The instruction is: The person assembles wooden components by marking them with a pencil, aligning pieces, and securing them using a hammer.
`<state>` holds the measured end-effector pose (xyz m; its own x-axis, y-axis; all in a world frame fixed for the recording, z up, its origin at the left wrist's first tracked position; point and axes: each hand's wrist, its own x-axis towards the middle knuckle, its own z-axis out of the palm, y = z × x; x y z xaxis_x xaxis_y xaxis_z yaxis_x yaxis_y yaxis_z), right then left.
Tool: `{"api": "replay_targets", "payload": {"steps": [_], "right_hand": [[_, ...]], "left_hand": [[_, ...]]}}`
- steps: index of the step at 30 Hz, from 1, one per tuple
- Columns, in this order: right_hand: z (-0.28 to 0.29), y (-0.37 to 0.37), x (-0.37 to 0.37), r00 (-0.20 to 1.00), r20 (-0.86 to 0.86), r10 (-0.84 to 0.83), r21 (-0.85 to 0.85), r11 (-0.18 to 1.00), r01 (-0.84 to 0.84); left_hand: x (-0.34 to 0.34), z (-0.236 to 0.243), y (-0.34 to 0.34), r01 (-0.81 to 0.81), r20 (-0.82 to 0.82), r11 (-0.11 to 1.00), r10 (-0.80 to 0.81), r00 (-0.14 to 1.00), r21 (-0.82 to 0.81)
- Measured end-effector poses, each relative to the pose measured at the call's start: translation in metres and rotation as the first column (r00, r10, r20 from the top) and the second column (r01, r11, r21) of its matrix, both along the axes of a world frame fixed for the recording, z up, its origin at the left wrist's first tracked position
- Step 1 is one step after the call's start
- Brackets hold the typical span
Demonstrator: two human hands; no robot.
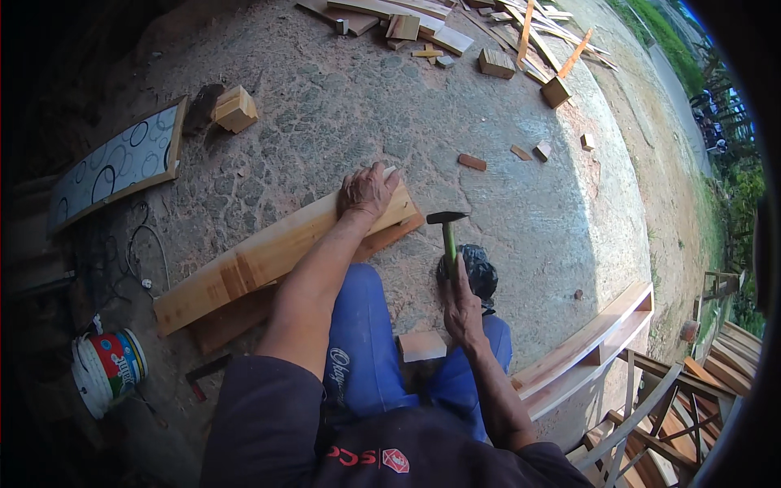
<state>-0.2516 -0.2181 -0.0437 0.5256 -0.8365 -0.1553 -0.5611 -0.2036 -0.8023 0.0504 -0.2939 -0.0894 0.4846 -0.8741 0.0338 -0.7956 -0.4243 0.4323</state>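
Long pale-brown wooden board (268,250) clasped by left hand (366,193), green-handled dark-headed hammer (448,234) gripped in right hand (462,309); likely hammering step, any blow needing firm bracing.

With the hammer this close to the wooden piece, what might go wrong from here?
The left hand lies on the wooden piece, near the end closest to the hammer, so a stray blow might catch its fingers. The black plastic bag sits close to the right hand and might snag a swing.
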Motion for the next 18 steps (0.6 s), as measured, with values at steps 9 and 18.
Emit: {"api": "replay_targets", "payload": {"steps": [9, 18], "right_hand": [[0.061, -0.149, -0.002, 0.517, -0.682, 0.518, -0.216, 0.533, -0.818], [0.078, -0.175, 0.076, 0.296, -0.787, 0.541, -0.123, 0.333, -0.935]], "left_hand": [[-0.003, -0.003, -0.005, 0.036, -0.010, 0.999, -0.036, 0.999, 0.006], [0.000, -0.002, 0.000, 0.009, -0.028, 1.000, -0.010, 1.000, -0.015]]}}
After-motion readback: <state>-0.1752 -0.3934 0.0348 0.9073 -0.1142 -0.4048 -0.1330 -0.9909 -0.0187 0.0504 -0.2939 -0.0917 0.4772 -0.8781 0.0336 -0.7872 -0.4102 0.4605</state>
